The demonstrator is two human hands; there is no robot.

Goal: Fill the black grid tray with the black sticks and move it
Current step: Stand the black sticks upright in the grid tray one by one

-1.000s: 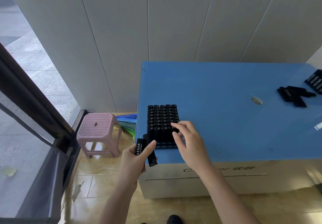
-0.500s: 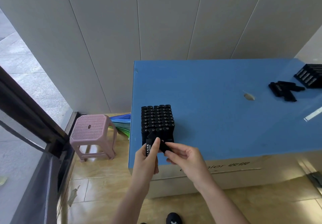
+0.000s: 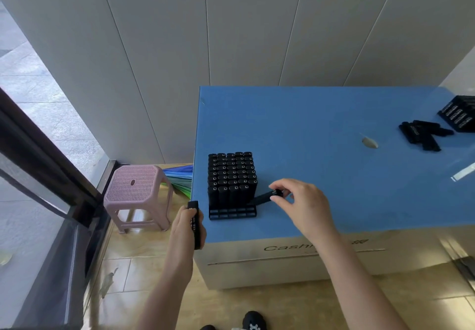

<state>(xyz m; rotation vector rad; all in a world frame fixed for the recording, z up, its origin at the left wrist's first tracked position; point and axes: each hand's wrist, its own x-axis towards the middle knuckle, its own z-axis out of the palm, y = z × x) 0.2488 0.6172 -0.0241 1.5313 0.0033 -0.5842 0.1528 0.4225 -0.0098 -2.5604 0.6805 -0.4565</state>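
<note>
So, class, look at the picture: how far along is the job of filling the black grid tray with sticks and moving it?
Done: most of the tray is packed with upright sticks; only its nearest row looks empty. In hand: the right hand pinches a tilted stick at that row's right end, and the left hand grips a spare stick. Left: fill that row, then move the tray.

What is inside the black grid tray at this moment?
Upright black sticks fill every row of the black grid tray except the nearest one, whose cells show empty. The sticks hide the cells beneath them.
</note>
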